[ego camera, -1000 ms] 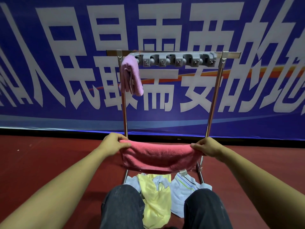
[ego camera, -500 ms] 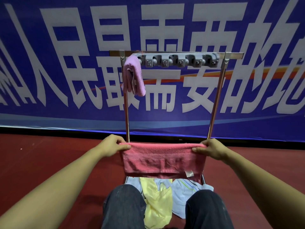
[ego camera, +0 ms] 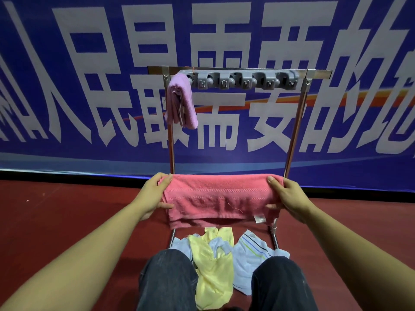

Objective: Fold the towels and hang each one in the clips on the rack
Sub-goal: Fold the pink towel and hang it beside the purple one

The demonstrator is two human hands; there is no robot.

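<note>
I count one towel finished: the lilac towel [ego camera: 181, 102] hangs folded from the leftmost clip of the grey clip strip [ego camera: 243, 80] on the rack [ego camera: 294, 135], and the other clips along that strip show nothing in them. The second one is in hand. My left hand [ego camera: 155, 196] holds the left end of the pink towel [ego camera: 221, 199], thumb laid over the top edge and fingers curled in under the lower layer, pinching the cloth between them; my right hand [ego camera: 286, 196] does the same at the right end, thumb on top, fingertips showing on the front face. The towel is stretched level in the air between the two hands, in front of the rack's lower part and well below the clips. Its long axis runs left to right across my view, parallel to the top bar, the folded edge up and the loose hems hanging down, with a small white label [ego camera: 259, 218] at the lower right corner. I judge it to be doubled once lengthwise and not yet narrow enough for a clip, so more folding is likely due before it goes up. On the red floor [ego camera: 67, 209] by my knees lie a yellow towel [ego camera: 213, 261] and pale blue towels [ego camera: 251, 259], one striped, all crumpled and still to be folded and hung; I cannot tell their exact number.
</note>
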